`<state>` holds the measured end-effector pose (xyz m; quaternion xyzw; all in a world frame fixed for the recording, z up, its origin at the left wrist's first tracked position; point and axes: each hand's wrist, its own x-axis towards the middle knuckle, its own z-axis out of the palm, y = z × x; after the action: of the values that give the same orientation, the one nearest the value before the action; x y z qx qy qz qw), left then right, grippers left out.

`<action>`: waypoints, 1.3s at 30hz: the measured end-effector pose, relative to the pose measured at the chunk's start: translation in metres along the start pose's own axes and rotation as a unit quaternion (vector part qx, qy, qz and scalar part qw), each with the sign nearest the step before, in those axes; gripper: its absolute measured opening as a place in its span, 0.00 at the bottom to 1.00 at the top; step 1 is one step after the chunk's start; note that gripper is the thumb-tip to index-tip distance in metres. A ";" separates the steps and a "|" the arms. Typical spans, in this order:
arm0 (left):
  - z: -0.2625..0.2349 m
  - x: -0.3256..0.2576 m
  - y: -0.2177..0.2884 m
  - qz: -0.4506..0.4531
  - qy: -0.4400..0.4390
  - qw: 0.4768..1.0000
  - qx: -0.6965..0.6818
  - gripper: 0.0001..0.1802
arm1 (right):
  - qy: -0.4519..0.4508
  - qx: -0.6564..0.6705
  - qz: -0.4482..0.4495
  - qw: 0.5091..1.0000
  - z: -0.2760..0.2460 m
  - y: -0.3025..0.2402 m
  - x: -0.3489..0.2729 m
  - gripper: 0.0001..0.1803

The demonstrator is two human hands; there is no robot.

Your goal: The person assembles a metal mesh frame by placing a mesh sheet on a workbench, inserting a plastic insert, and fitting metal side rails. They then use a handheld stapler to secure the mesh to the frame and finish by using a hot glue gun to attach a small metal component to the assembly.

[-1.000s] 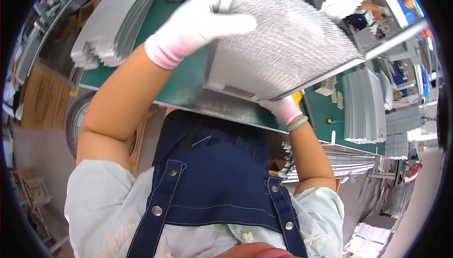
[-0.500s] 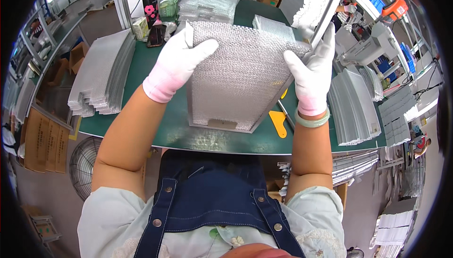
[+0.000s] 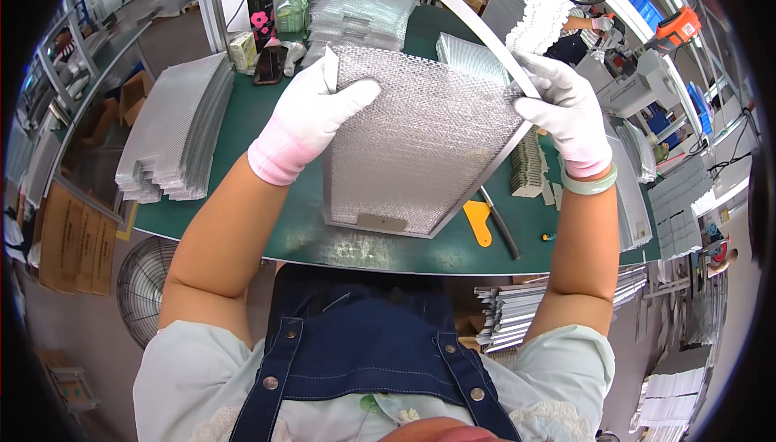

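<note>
Green counter (image 3: pixel 242 199), workshop. Left hand (image 3: pixel 311 115) and right hand (image 3: pixel 566 111), both gloved, clamp the mesh filter panel (image 3: pixel 420 135) tilted above it; frame-edge check underway, needs steady two-sided hold.

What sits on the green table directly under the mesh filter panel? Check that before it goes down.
Nothing visible blocks it. The left hand and right hand hold the mesh filter panel above the green table. The orange scraper and dark rod lie just right of its lower corner; the area beneath is hidden.
</note>
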<state>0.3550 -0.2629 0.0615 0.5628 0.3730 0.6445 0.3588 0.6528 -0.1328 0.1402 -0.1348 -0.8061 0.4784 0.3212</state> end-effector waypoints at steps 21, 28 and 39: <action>0.000 -0.009 -0.001 0.011 0.009 1.000 -0.022 0.16 | 0.036 -0.234 0.048 0.970 0.046 -0.035 0.014 0.16; 0.001 -0.012 0.001 0.008 -0.004 1.000 -0.002 0.17 | 0.280 0.123 -0.077 0.949 0.057 -0.005 0.010 0.22; 0.001 -0.016 0.008 -0.012 0.000 1.000 0.024 0.17 | 0.287 0.126 -0.005 0.950 0.059 0.027 -0.035 0.09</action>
<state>0.3574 -0.2809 0.0616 0.5668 0.3952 0.6310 0.3527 0.6389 -0.1779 0.0840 -0.2207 -0.6138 0.5151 0.5561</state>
